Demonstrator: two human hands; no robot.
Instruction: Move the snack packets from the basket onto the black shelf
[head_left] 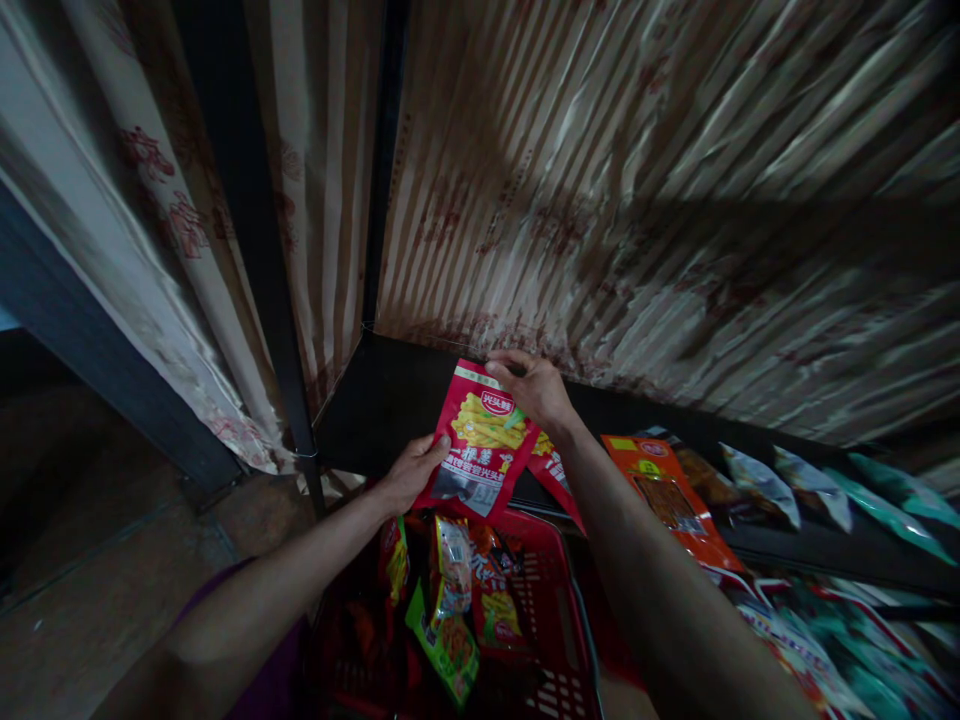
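A red snack bag with yellow strips pictured on it is held up between my hands, over the front edge of a black shelf. My left hand grips its lower left side, thumb on the front. At the top right corner, my right hand has thumb and fingers closed on the bag. Another red bag lies partly hidden behind it and my right forearm. Below is a red plastic basket with several snack packets inside, among them a green packet.
Right along the shelf lie an orange packet, silver-white packets and teal packets. More bags sit on a lower level. Pleated printed curtain backs the shelf. A dark metal post rises at the left.
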